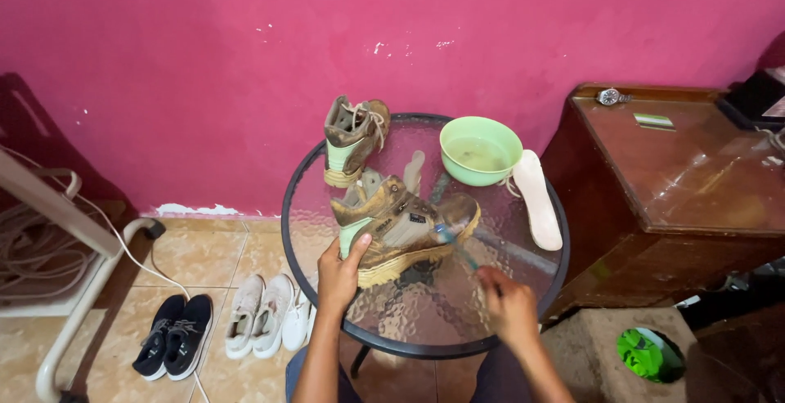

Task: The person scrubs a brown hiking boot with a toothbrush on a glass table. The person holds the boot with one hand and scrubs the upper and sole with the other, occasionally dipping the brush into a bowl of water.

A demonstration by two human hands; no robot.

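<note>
- My left hand (pixel 339 276) grips the heel of the muddy tan boot (pixel 405 227), fingers wrapped round its pale green back, tilting it on the counter (pixel 425 321).
- My right hand (pixel 509 305) has fingers pinched on a toothbrush (pixel 455 246), bristles against the boot's toe side.
- Beyond my fingers: second boot (pixel 353 137), green bowl (pixel 480 150), white insole (pixel 540 199).
- The counter is a round glass top before a pink wall (pixel 245 43); sneakers (pixel 221 321) lie on tiled floor left of my left hand.

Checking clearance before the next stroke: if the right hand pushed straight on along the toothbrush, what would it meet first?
The right hand aims its toothbrush up-left; the bristles already seem to touch the boot side, though depth is unclear.
</note>
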